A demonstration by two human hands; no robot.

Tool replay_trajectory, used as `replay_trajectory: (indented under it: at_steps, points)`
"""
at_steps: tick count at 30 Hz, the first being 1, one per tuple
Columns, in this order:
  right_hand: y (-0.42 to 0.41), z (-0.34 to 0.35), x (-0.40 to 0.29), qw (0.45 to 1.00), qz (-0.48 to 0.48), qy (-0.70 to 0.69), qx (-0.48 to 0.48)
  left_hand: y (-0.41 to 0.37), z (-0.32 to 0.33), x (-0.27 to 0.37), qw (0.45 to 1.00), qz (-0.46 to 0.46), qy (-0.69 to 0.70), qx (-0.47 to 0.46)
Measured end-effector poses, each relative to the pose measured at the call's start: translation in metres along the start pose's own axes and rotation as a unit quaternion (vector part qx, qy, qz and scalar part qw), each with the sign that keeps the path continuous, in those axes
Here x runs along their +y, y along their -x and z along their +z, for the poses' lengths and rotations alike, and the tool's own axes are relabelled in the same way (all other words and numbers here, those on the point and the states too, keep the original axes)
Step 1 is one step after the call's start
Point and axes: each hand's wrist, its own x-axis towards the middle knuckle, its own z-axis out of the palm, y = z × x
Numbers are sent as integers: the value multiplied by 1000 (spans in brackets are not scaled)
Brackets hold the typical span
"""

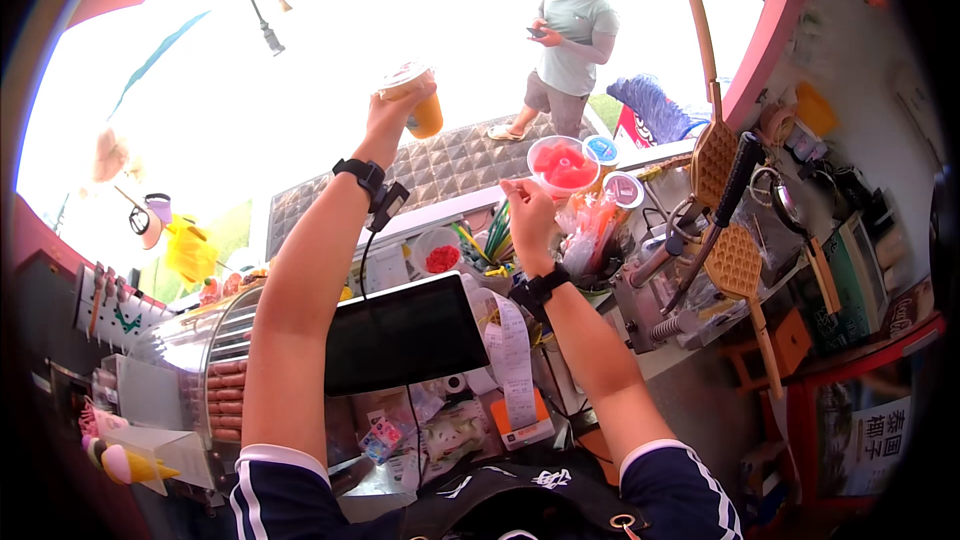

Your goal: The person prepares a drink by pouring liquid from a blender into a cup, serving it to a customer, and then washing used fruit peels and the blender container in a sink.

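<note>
My left hand (397, 106) reaches out over the counter's outer edge and grips a clear plastic cup of orange drink (426, 118) near its lidded top. The cup tilts slightly. My right hand (529, 216) hovers over the counter with its fingers curled together, and nothing shows in them. Just beyond it is a clear tub of red fruit pieces (564, 165). Wrapped straws or utensils (589, 232) stand to its right, and green and yellow straws (496, 236) to its left. A dark tablet-like screen (409, 334) stands below, between my forearms.
A person (574, 37) holding a phone stands outside, past the counter. Waffle irons with wooden handles (731, 259) rise at right. A sausage roller cabinet (225, 382) sits at left. A printed paper strip (517, 367) hangs by the screen, near an orange-and-white device (529, 431).
</note>
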Motion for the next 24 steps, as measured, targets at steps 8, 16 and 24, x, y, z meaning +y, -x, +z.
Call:
replay_trajectory:
  at_steps: [8, 16, 24]
  points:
    - [-40, -64, -69, 962, 77, -261, 35, -2, 19, -2, 1000, -12, 4, -24]
    - [-28, -69, -39, 941, 191, -278, -4, -3, 29, -3, 998, 6, 43, -35]
    - [-18, -62, -19, 941, 199, -268, -60, 11, 37, 6, 999, 8, 40, -35]
